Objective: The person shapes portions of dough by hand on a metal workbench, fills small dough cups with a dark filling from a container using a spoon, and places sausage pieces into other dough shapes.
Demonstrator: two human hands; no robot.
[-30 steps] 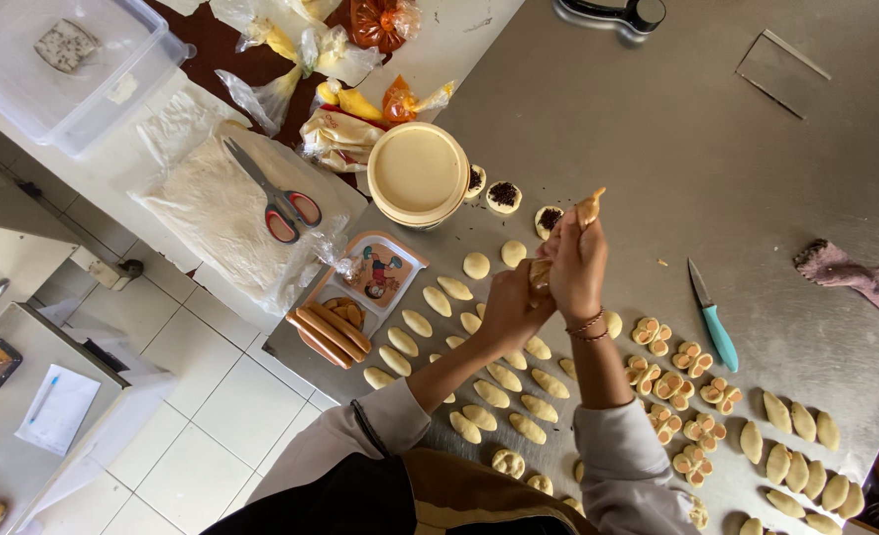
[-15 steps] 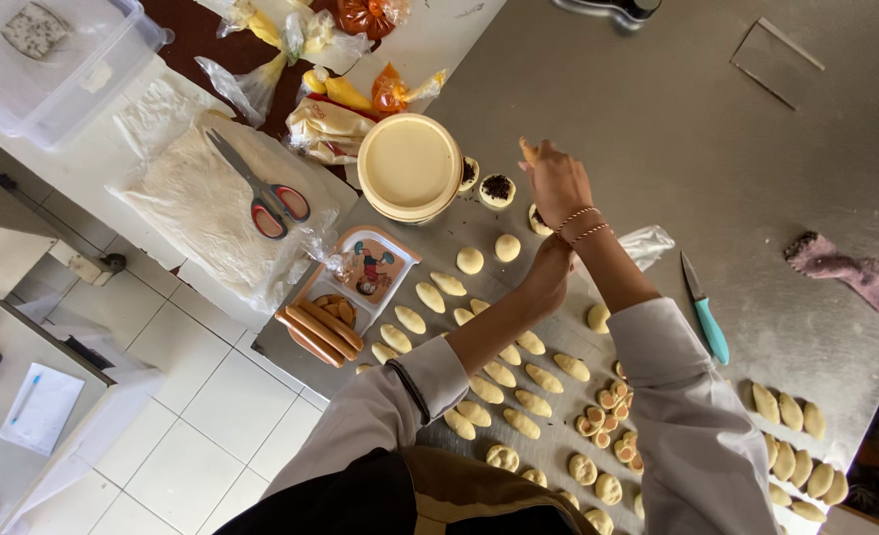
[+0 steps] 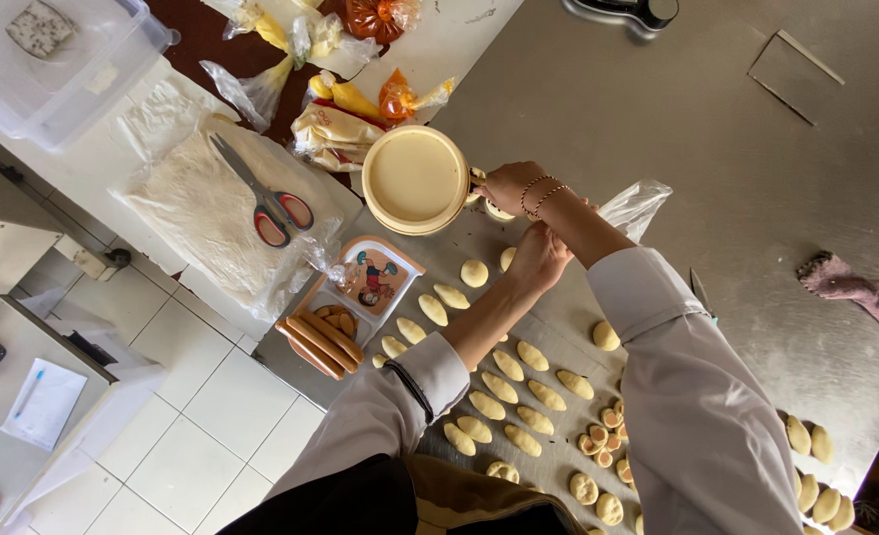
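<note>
My right hand [image 3: 512, 186], with thin bracelets on the wrist, reaches to the edge of a round cream tub [image 3: 415, 178] and touches a small pale cup [image 3: 497, 210] beside it; its fingertips are hidden. My left hand [image 3: 539, 258] is curled just under the right wrist. A crumpled clear plastic bag [image 3: 638, 203] sticks out from behind the right forearm and seems to run into the left hand. Below my arms, rows of oval dough pieces [image 3: 504, 362] lie on the steel table [image 3: 697, 129].
Red-handled scissors [image 3: 261, 198] lie on a white floured cloth [image 3: 197, 223]. A small printed tray [image 3: 375, 277] and brown sticks [image 3: 319, 342] sit at the table's left edge. Sauce bags [image 3: 350, 99] are behind the tub, a pink rag [image 3: 851, 292] at right, and round dough pieces [image 3: 598, 451] near my sleeve.
Both hands moved from above the dough rows toward the cream tub. The right hand has lowered to the small cup. The view has shifted with my head.
</note>
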